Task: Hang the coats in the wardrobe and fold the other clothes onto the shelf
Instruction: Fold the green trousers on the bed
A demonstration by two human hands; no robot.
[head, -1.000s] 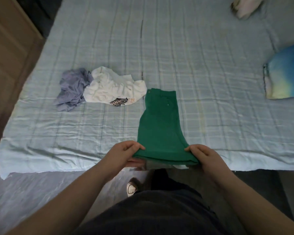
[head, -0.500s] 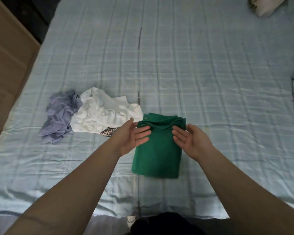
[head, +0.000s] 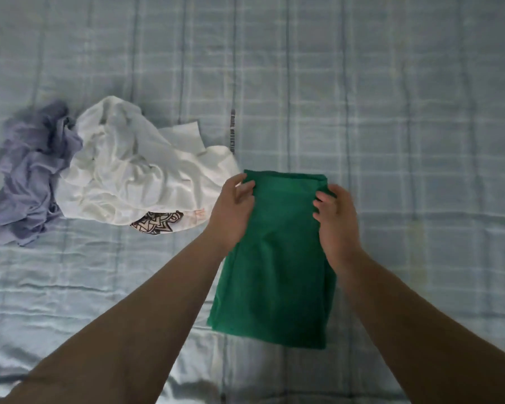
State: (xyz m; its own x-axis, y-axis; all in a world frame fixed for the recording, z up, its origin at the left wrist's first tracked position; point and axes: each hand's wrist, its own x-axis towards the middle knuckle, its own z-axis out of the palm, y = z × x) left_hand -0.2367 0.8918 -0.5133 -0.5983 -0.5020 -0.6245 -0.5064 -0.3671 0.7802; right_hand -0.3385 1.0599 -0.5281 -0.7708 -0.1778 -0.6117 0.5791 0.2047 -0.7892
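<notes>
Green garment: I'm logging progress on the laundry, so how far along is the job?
Done: the green garment lies folded to a narrow rectangle on the bed. In hand: the left hand and right hand pinch its far corners. Left: the white garment and purple garment lie crumpled nearby; no shelf is in view.

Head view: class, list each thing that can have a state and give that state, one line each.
green garment: folded, flat on the bed, far corners gripped.
white shirt: crumpled, unfolded, touching the purple garment.
purple garment: crumpled, unfolded.
left hand: grips the green garment's far left corner.
right hand: grips its far right corner.
</notes>
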